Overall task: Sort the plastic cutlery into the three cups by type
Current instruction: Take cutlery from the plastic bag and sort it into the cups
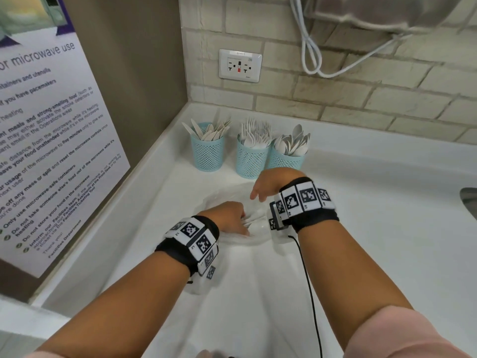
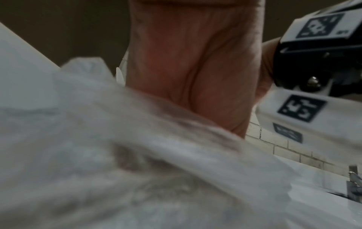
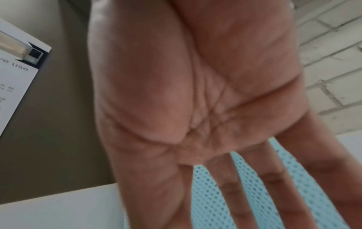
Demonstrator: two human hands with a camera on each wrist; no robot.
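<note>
Blue mesh cups (image 1: pixel 207 153) with white plastic cutlery stand on the white desk (image 1: pixel 374 228). The left hand (image 1: pixel 229 219) grips the clear plastic bag (image 1: pixel 254 235); the right hand (image 1: pixel 269 183) hovers above, fingers relaxed.

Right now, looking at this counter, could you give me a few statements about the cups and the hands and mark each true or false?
1. Three blue mesh cups stand at the back of the white counter. True: left cup, middle cup, right cup.
2. All three cups are empty. False: each holds white plastic cutlery.
3. The right hand has a tight grip on a fork. False: its fingers are spread straight and hold nothing, as the right wrist view shows.
4. The left hand is down in a clear plastic bag lying on the counter. True.
5. The wall outlet sits on the brick wall above the cups. True.
6. The spoons are in the left cup. False: they fill the right cup.
</note>
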